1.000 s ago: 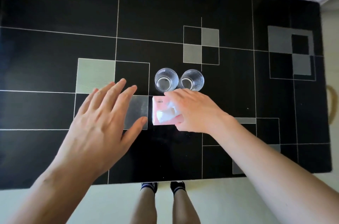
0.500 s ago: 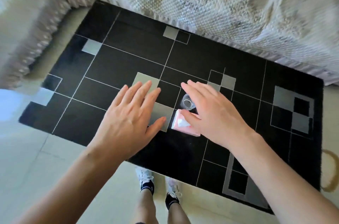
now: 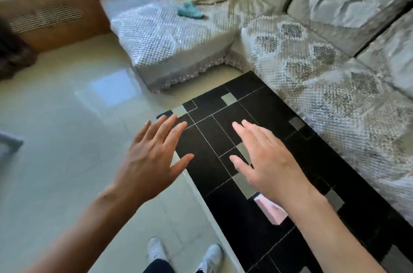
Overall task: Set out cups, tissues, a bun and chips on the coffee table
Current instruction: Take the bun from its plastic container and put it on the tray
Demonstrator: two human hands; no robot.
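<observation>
The black coffee table [image 3: 223, 134] with grey squares runs from the centre to the lower right. A pink tissue pack [image 3: 271, 210] lies on it, partly hidden under my right forearm. My right hand [image 3: 266, 158] hovers over the table with fingers spread and straight, holding nothing. My left hand [image 3: 154, 154] hangs over the table's left edge, fingers spread, also empty. The two glass cups are hidden from view.
A sofa [image 3: 324, 71] with a white textured cover lines the table's far side, and its chaise [image 3: 174, 38] carries a teal cloth [image 3: 190, 11]. Pale tiled floor [image 3: 67, 138] lies to the left. My feet [image 3: 185, 252] stand by the table's near edge.
My right hand let go of the tissue pack and lifted away with fingers spread. My view swung left, bringing the sofa and floor in and losing the cups.
</observation>
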